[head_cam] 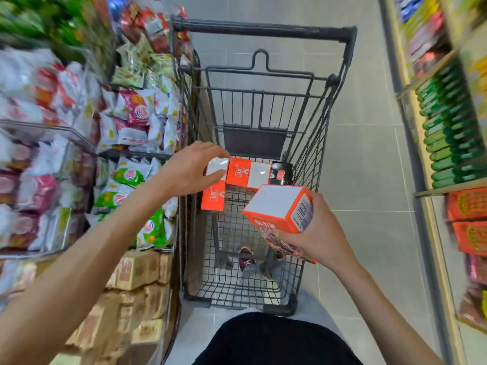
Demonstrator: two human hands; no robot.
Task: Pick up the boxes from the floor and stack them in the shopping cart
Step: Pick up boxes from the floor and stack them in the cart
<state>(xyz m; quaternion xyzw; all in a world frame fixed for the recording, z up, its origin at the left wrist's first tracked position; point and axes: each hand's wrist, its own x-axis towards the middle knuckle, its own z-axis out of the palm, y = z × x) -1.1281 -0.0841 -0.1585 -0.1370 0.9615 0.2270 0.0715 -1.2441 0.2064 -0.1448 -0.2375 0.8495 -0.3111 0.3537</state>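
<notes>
Shopping cart [263, 29] stands in a store aisle, handle at the far end, seen from above. Left hand [193, 171] reaches over the cart's left wall and pinches the top end of an upright orange box [213, 198]: fingers over its white top face, thumb under the edge. That box stands inside the basket against the left wall. Just beside it, along the far end of the basket, lies a second orange-and-white box [249, 173], touching or nearly touching the first, then a black box [281, 173] next to the right wall. Right hand [320, 234] holds a white-topped orange box [276, 206] above the basket's right side, tilted, fingers curled under it and thumb on the barcode side. A darker printed pack [286, 246] sits under that box in the same hand; too blurred to read. The near part of the basket's wire floor shows grey floor tiles [369, 180] and a dark red shoe [246, 256] through it. Snack bags [131, 114] fill the shelves on the left, green packs [448, 127] the shelf on the right.
</notes>
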